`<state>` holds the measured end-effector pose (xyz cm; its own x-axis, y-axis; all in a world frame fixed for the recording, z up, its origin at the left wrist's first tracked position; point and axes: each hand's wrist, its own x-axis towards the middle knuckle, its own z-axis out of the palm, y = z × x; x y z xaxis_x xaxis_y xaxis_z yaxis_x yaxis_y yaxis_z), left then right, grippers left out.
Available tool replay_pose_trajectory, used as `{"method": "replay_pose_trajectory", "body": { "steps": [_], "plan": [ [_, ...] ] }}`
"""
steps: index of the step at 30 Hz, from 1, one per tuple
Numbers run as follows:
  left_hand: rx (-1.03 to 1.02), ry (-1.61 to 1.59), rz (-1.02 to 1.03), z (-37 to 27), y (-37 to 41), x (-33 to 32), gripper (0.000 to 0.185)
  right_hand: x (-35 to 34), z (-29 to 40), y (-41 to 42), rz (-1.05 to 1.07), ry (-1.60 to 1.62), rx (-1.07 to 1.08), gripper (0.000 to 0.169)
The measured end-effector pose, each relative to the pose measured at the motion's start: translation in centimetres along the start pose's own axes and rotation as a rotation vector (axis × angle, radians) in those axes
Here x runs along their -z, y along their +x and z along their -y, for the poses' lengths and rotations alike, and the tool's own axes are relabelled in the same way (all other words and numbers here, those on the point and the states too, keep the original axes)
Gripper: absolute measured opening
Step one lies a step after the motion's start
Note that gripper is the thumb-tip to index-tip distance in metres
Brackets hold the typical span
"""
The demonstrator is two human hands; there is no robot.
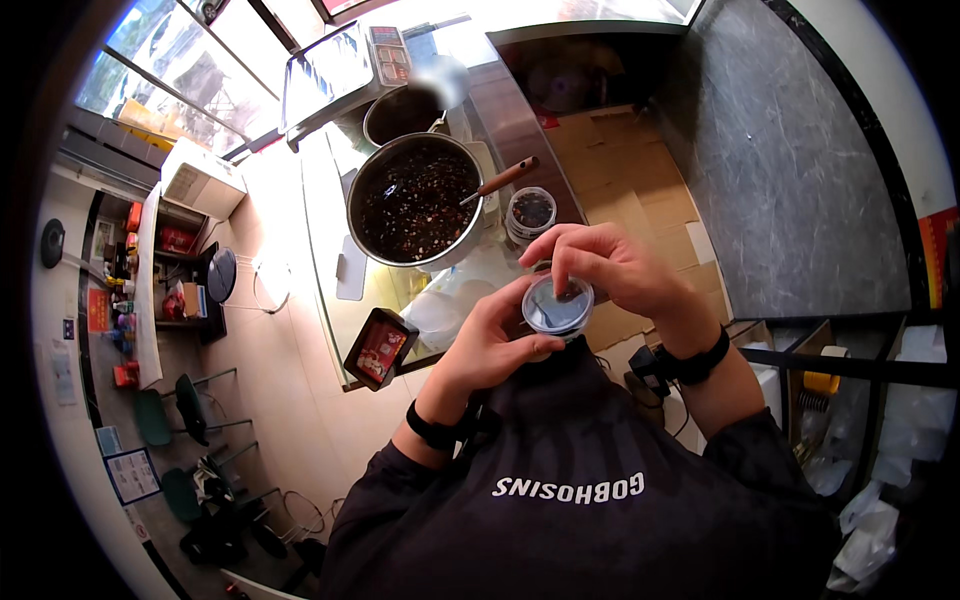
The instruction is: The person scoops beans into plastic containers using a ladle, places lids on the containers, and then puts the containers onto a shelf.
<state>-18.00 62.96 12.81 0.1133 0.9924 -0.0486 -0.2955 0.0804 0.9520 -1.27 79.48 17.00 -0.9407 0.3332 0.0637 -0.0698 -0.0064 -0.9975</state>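
My left hand (491,334) is wrapped round a small round clear plastic tub (556,309) with its lid on, close to my chest. Over that lid my right hand (611,266) is bent, a fingertip touching the top. Just beyond, a clear tub (532,210) filled with dark chunky sauce stands on the counter. To its left is a large metal pot (417,201) of dark sauce with reddish and pale bits. A ladle with a wooden handle (510,176) leans on the pot's right rim. Whether the lid in my hands is fully seated cannot be told.
Behind the large pot stands a second pot (405,112), beside a digital scale (337,71). Round pale lids or bowls (439,319) lie under clear plastic on the counter. A dark box with a red picture (381,349) sits at its edge. Flattened cardboard (622,180) covers the right side.
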Motion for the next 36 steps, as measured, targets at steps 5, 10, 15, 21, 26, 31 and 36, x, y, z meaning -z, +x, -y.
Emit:
{"method": "replay_pose_trajectory", "body": {
  "steps": [5, 10, 15, 21, 26, 31, 36],
  "plan": [
    [-0.069, 0.005, -0.024, -0.4, 1.0, -1.1, 0.07, -1.1, 0.4, -2.7, -0.19, -0.166, -0.183, 0.025],
    [-0.077, 0.024, -0.04, 0.0, 1.6, -1.5, 0.071, -0.9, 0.2, -4.1, -0.11, 0.07, -0.451, 0.03],
    [-0.023, 0.012, -0.046, 0.2, 2.0, -1.9, 0.075, -0.7, -2.8, -5.2, -0.148, 0.142, -0.351, 0.031],
    [0.005, -0.069, -0.051, -1.1, 2.4, -2.8, 0.067, -0.6, -4.0, -5.3, -0.179, 0.219, -0.342, 0.031],
    [0.353, 0.143, -0.347, -0.6, 4.4, -2.9, 0.051, -0.3, -5.1, -5.2, -0.156, 0.19, -0.342, 0.031],
    [0.256, 0.172, -0.363, 2.5, 5.6, -2.8, 0.055, -0.1, -6.0, -5.2, -0.159, 0.157, -0.372, 0.031],
    [0.247, 0.219, -0.399, 2.5, 5.8, -3.1, 0.052, -0.4, -5.9, -5.1, -0.179, 0.178, -0.347, 0.032]
  ]
}}
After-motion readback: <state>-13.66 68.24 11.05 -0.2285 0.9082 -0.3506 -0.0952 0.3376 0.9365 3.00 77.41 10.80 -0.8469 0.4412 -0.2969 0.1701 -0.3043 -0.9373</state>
